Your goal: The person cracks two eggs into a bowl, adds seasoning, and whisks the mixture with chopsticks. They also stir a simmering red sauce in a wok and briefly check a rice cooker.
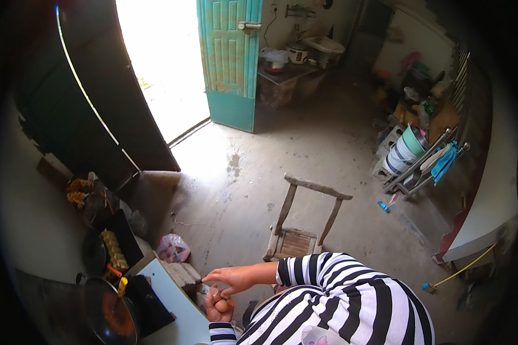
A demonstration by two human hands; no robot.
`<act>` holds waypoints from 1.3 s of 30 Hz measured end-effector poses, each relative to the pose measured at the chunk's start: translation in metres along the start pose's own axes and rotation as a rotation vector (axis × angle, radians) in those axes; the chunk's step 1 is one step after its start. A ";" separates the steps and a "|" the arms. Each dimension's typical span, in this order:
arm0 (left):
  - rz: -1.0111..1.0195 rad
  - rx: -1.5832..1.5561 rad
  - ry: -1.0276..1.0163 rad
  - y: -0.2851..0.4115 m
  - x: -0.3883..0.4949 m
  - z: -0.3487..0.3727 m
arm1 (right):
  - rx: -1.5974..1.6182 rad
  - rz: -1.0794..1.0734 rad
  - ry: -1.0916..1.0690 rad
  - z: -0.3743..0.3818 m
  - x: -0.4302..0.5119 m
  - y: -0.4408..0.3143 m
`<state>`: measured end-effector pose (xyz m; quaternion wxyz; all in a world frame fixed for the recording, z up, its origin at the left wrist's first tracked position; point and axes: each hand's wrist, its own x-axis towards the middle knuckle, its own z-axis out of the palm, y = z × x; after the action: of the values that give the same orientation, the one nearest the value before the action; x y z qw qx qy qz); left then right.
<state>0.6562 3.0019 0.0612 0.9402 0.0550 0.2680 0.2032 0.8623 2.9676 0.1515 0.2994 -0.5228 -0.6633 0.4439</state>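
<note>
My left hand (218,311), in a striped cuff, holds several brown eggs (221,305) in front of my body, beside the edge of a pale blue tabletop. Just above it, my right hand (233,278) has its fingers stretched out towards the left and its thumb close to the eggs; whether the thumb touches them is not clear. A dark wok (108,317) with reddish-orange contents stands at the lower left. A utensil with a yellow handle (122,286) rests in it. An egg tray (114,250) lies behind the wok, next to a dark round pan (94,254).
The pale blue tabletop (164,286) lies between the wok and my hands. Concrete blocks (182,274) and a plastic bag (173,249) are beyond its corner. A wooden chair (298,241) stands at my right side. Farther off are a green door (231,64) and stacked buckets (405,148).
</note>
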 end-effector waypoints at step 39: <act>-0.685 0.453 -0.113 0.075 0.559 0.330 | 0.110 1.389 1.475 -0.262 -0.181 0.224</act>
<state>1.2358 3.3016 0.0886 0.9308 0.1790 0.2568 -0.1889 1.2336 2.8792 0.0730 0.3336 -0.9220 0.1588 0.1162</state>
